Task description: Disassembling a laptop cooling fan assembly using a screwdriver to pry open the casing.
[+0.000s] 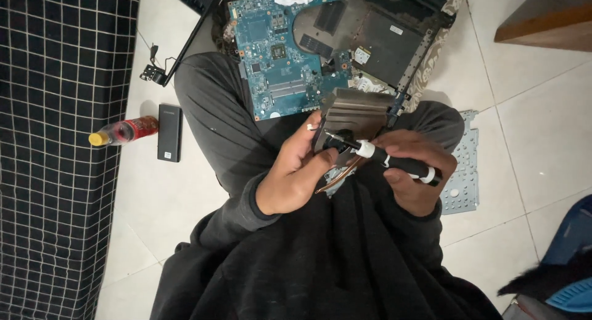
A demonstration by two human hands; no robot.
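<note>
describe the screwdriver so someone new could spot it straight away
Start at the blue circuit board on the person's lap, then drop to the two hands just below it. The screwdriver lies in the right hand, tip toward the left hand. It alone has a black handle with a white collar.

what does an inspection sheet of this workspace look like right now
surface: white tiled floor
job's things: metal cooling part over the lap; black screwdriver with its tip on it
clutter: blue circuit board, laptop base, perforated metal plate, red bottle, black box
hands: left hand steadies the part; right hand grips the screwdriver
cables: nothing seen
surroundings: black grid-pattern fabric, wooden edge
</note>
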